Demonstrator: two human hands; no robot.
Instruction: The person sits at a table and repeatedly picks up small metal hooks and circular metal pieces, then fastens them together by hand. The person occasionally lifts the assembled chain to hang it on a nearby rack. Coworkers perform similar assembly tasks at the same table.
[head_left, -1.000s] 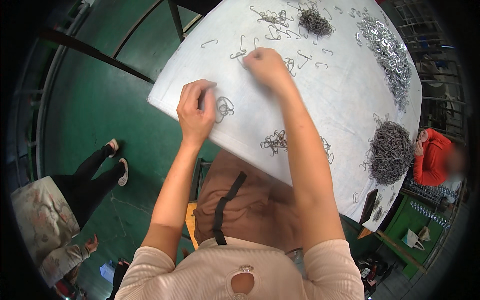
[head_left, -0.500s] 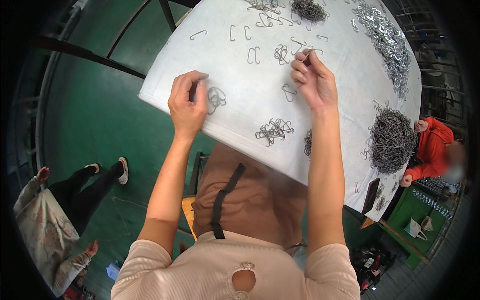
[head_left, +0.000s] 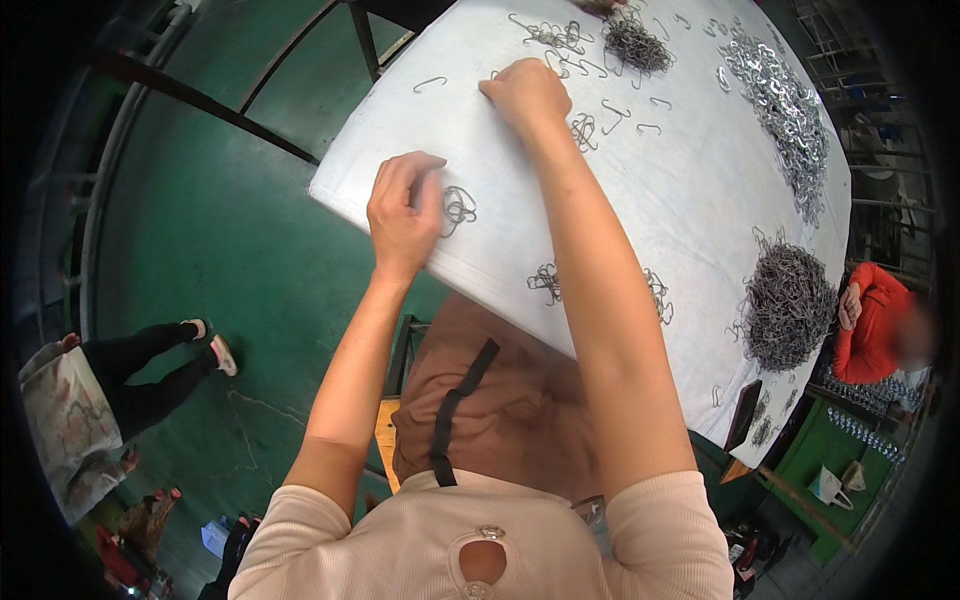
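My left hand [head_left: 405, 215] hovers at the table's near left edge, its fingers curved and thumb apart, with nothing visible between them. Beside its thumb lies a small cluster of bent wire hooks [head_left: 459, 210]. Farther out, my right hand [head_left: 528, 93] is down at the table surface, knuckles up and fingers curled together. Its fingertips are mostly hidden, so whatever they pinch does not show. A single wire hook [head_left: 430, 84] lies left of it. More loose hooks [head_left: 615, 112] lie to its right, and another small cluster [head_left: 583, 131] shows beside my right wrist.
The white-covered table [head_left: 690, 180] carries a large dark pile of hooks [head_left: 790, 305], a smaller far pile [head_left: 637, 45] and shiny metal links [head_left: 780, 110]. Near my right forearm lies a hook bunch [head_left: 544, 284]. A person in red [head_left: 872, 325] sits right; another person [head_left: 75, 420] is at left.
My right hand has swung left and farther out, down onto the table where two pairs of hooks lay. My left hand keeps its place beside the small cluster.
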